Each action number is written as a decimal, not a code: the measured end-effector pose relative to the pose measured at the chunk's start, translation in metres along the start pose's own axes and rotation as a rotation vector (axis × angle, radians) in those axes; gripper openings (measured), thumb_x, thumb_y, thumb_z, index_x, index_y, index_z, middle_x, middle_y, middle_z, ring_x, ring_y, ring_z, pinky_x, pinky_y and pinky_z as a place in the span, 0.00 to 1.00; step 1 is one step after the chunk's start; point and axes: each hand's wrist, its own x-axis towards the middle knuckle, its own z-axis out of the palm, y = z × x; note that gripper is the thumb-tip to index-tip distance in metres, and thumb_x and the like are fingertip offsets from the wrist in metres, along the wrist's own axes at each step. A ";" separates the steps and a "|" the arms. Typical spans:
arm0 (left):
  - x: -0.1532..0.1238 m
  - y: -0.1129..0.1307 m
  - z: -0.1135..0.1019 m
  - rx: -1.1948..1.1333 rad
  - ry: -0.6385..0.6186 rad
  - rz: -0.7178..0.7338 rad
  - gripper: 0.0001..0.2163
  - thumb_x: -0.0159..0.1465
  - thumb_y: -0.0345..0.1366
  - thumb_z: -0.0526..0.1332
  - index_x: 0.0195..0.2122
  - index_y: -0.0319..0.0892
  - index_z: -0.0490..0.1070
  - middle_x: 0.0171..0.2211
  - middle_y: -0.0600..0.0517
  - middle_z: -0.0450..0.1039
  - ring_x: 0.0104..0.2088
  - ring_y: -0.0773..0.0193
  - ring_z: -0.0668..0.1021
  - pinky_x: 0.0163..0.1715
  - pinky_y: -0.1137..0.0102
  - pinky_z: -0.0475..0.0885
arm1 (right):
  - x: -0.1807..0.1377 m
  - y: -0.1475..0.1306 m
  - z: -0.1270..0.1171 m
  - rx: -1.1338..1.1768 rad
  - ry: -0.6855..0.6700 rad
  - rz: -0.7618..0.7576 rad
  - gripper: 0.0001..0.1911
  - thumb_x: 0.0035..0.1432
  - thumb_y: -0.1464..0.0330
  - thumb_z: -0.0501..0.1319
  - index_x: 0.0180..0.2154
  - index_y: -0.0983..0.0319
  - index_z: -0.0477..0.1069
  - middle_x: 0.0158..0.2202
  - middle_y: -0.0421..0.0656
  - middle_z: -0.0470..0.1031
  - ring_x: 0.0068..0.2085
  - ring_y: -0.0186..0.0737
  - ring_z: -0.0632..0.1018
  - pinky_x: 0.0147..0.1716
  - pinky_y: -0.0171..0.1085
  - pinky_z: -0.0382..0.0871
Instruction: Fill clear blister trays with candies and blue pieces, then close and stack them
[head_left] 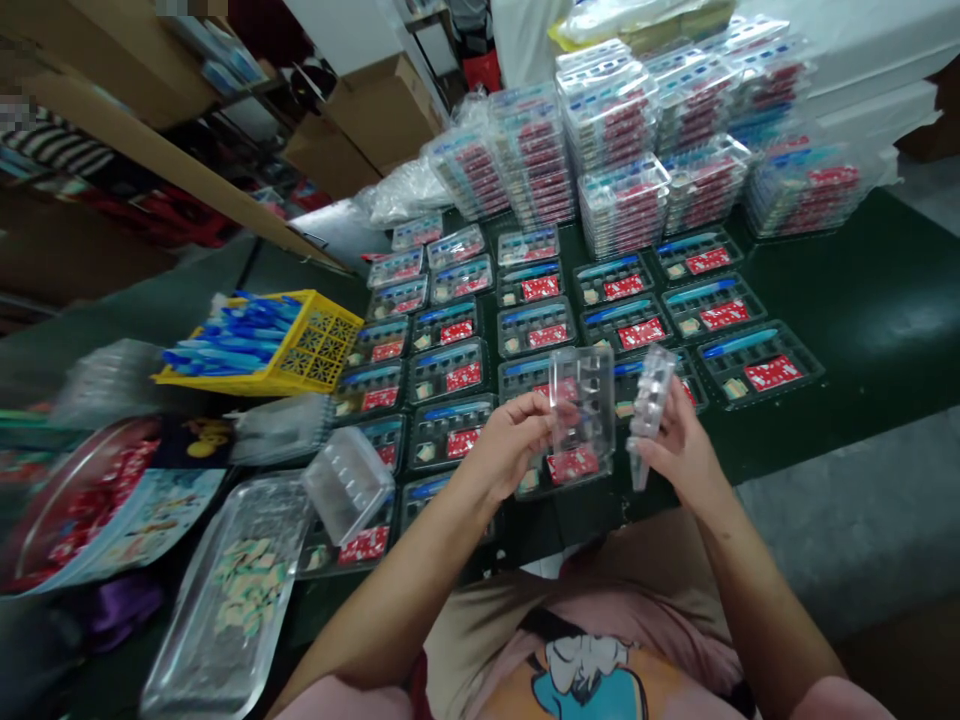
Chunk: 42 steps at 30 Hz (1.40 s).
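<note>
My left hand [512, 440] is closed on a clear plastic lid [582, 398], held upright above the table. Just to its right, my right hand [675, 450] grips a second clear plastic lid [649, 398] edge-on. Below both hands lie rows of open black trays [536, 327], each with a blue pen and a red card in it. One tray with a red card [571, 466] sits right under the left-hand lid.
Tall stacks of closed clear packs [622, 150] stand at the back of the dark green table [885, 300]. At left are a yellow basket of blue pens [300, 345], a clear tray of small pieces [240, 590], a round dish of red cards [75, 500] and loose lids [346, 482].
</note>
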 end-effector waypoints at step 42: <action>-0.051 -0.028 -0.017 -0.206 -0.208 -0.169 0.16 0.45 0.39 0.77 0.25 0.35 0.74 0.24 0.51 0.75 0.25 0.70 0.76 0.30 0.75 0.72 | -0.011 0.006 0.065 0.386 -0.612 0.345 0.46 0.49 0.60 0.72 0.66 0.54 0.55 0.64 0.47 0.63 0.63 0.48 0.65 0.63 0.51 0.59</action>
